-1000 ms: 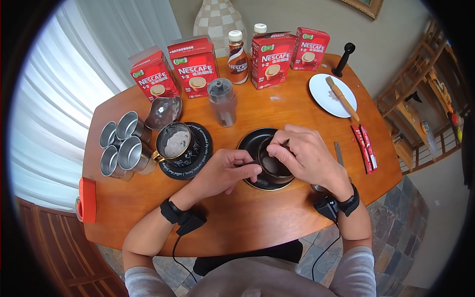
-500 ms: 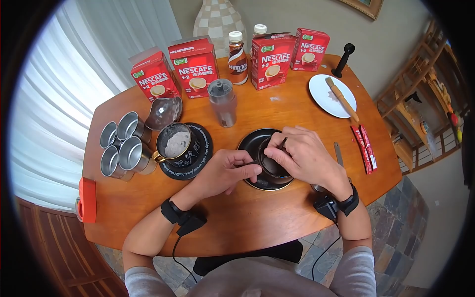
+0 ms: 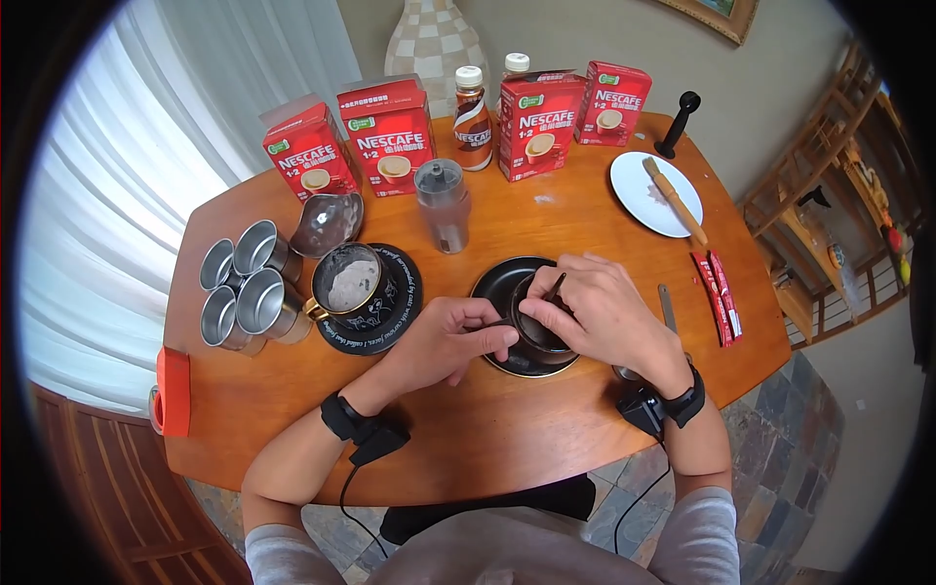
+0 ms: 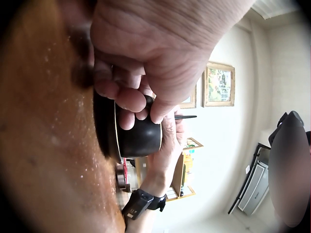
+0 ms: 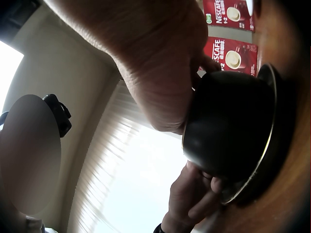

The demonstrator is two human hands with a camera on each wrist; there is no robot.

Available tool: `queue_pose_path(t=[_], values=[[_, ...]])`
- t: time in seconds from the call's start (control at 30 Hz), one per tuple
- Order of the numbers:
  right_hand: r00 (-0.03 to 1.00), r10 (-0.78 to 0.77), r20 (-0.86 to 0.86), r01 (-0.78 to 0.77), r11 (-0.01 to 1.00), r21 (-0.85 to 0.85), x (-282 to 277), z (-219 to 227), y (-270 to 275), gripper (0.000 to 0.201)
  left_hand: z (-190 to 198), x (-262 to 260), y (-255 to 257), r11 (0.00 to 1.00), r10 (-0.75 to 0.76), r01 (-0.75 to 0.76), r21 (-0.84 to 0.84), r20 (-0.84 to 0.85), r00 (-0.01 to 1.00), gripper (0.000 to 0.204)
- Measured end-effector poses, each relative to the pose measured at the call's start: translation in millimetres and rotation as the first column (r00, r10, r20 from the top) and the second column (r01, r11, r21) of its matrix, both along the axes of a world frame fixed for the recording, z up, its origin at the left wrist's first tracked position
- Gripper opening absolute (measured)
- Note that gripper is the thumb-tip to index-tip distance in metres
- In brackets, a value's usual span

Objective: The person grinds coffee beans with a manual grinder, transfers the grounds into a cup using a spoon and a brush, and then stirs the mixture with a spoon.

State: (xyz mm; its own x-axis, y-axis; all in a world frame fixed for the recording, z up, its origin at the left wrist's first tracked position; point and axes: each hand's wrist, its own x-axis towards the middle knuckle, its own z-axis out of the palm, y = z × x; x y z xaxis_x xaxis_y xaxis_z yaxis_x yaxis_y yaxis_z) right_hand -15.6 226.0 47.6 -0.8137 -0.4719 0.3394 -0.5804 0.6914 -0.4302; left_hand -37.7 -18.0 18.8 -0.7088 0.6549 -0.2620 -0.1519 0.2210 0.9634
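Observation:
A black cup (image 5: 228, 126) with a thin gold rim stands on a black saucer (image 3: 499, 281) near the table's middle. My left hand (image 3: 444, 341) pinches the cup's handle between thumb and fingers at its left side. Over the mouth of the cup, my right hand (image 3: 604, 314) grips a slender dark utensil (image 4: 187, 116). Its thin end sticks up past the fingers, while the lower end is hidden by the hand and cup. To the left, a second cup (image 3: 348, 283) holding pale powder sits on a black printed saucer (image 3: 405, 283).
Several metal cups (image 3: 261, 302) and a shiny bowl (image 3: 327, 224) stand at left. Behind are red Nescafe boxes (image 3: 385, 136), a bottle (image 3: 473, 122) and a grinder (image 3: 444, 207). At right lie a white plate (image 3: 634, 200) with a brush (image 3: 675, 200), and red sachets (image 3: 719, 297).
The right hand and the thin utensil have shifted slightly over the cup, and the utensil's tilt has changed. The left hand keeps its hold on the handle. The head view has tipped slightly.

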Motion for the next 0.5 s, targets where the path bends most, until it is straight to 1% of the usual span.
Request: queue_pose_path(t=[0.5], values=[[1.000, -0.010, 0.007, 0.010, 0.999, 0.030, 2.1, 2.5, -1.3, 0.027, -0.9, 1.9, 0.6, 0.999, 0.019, -0.019, 0.026, 0.016, 1.000, 0.022]])
